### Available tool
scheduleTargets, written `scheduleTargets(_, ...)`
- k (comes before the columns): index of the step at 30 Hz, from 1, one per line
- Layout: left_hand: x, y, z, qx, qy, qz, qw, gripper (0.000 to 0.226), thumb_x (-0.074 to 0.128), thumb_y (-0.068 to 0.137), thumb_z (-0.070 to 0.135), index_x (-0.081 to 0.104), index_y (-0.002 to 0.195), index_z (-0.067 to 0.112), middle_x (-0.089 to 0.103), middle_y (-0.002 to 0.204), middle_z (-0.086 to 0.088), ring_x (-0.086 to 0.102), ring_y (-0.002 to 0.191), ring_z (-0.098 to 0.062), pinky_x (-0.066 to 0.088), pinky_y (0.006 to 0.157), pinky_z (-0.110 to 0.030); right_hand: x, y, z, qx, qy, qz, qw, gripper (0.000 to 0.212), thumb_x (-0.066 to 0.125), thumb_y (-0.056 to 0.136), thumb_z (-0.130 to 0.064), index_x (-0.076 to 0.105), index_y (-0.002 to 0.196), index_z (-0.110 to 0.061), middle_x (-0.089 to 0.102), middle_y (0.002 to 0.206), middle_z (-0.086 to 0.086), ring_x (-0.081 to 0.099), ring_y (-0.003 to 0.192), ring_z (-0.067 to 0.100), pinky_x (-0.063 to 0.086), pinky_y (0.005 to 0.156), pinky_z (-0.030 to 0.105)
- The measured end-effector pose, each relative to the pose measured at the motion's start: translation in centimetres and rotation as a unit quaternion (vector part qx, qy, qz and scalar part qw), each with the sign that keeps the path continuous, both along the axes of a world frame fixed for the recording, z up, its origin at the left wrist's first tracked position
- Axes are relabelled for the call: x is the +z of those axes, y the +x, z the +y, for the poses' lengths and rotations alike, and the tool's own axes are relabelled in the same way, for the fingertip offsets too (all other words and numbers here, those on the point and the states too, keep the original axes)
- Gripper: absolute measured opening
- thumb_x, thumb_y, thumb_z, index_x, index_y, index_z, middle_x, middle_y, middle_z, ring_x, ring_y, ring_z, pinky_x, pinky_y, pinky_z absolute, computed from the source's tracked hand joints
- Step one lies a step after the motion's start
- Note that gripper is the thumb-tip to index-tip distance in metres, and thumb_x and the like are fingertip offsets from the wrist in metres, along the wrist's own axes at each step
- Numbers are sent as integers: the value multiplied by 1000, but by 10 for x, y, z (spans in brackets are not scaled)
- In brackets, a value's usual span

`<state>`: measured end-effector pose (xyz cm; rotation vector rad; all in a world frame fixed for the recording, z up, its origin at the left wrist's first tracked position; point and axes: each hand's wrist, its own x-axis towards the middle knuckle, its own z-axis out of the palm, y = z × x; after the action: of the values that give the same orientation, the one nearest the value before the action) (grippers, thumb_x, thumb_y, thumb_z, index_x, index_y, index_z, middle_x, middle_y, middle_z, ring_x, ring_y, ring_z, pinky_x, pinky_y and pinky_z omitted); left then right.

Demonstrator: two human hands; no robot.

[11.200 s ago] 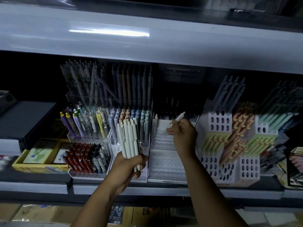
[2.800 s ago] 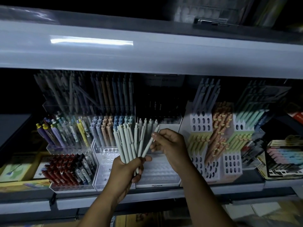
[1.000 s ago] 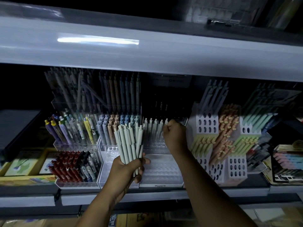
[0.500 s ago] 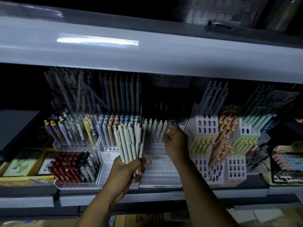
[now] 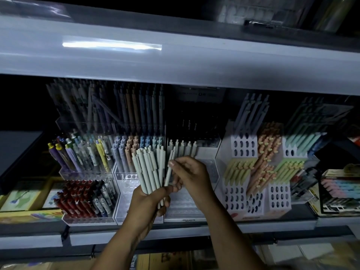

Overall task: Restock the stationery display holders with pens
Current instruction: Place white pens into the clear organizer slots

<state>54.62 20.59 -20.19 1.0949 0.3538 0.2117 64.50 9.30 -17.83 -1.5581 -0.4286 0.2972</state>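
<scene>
A pen was just seated in the holder (image 5: 187, 203); the right hand (image 5: 191, 172) is back, pinching another pen (image 5: 169, 170) at three o'clock of the bundle (image 5: 150, 170) clenched in the left hand (image 5: 148, 205)

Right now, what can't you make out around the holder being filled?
- Head view: the clear holder's lower rows, covered by the right hand and left hand.
- Black pens behind it: too dark to count.
- Pale pen bundle: overlapping, count unclear.
</scene>
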Motion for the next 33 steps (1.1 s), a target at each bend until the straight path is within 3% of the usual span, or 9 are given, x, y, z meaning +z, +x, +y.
scheduleTargets(3,0,0,1,10,17,-2,1000,27,76,83,-2,66,108,-7,68,78,-23,51,50,-20,31,40,-24,1,0,2,-3,-10,13,1000,16,73,94,-15,67,92,0,60,59,12,54,50,21,45,48,32)
scheduleTargets(8,4,1,7,14,7,0,1000,32,81,81,3,63,105,-9,65,76,-26,48,48,-19,29,40,-24,2,2,-1,12,17,34,999,17,64,99,-11,66,89,2,59,64,26,54,54,29,48,54,40)
scheduleTargets(14,5,1,8,13,28,-8,999,31,78,74,14,65,96,-3,52,62,-20,40,44,-19,24,47,-31,1,6,-4,27,52,100,993,19,53,103,-7,69,104,3,65,69,19,62,63,29,54,55,37)
scheduleTargets(18,3,1,9,8,24,-9,1000,32,76,76,13,65,96,-10,57,64,-20,39,44,-17,26,42,-26,3,12,-9,9,81,101,992,18,53,103,-6,68,100,4,66,74,18,64,66,30,56,58,38)
scheduleTargets(21,0,0,8,12,24,-1,1000,29,74,84,2,60,103,-16,67,75,-24,40,44,-15,28,41,-24,5,21,-17,-76,97,63,990,17,55,102,-4,65,94,7,65,70,15,65,62,32,59,60,42)
scheduleTargets(24,-3,-2,8,-1,31,14,999,13,61,95,-9,58,106,-15,67,79,-25,39,44,-15,27,42,-24,3,35,-30,-179,44,-18,983,19,56,102,-6,66,86,-3,69,65,11,70,59,31,61,64,47)
scheduleTargets(29,-4,-3,8,-5,32,17,999,11,59,97,-6,60,103,-16,64,72,-21,40,45,-15,27,41,-24,-9,45,-44,-287,-80,-196,934,15,60,102,-11,65,88,-14,70,66,-5,71,61,6,62,67,39)
scheduleTargets(33,-2,-2,6,-13,23,16,1000,13,67,92,-2,61,100,-11,61,69,-20,38,44,-15,26,42,-22,-16,52,-41,-302,-84,-208,927,15,61,100,-11,65,86,-12,71,68,-6,71,63,6,62,65,41)
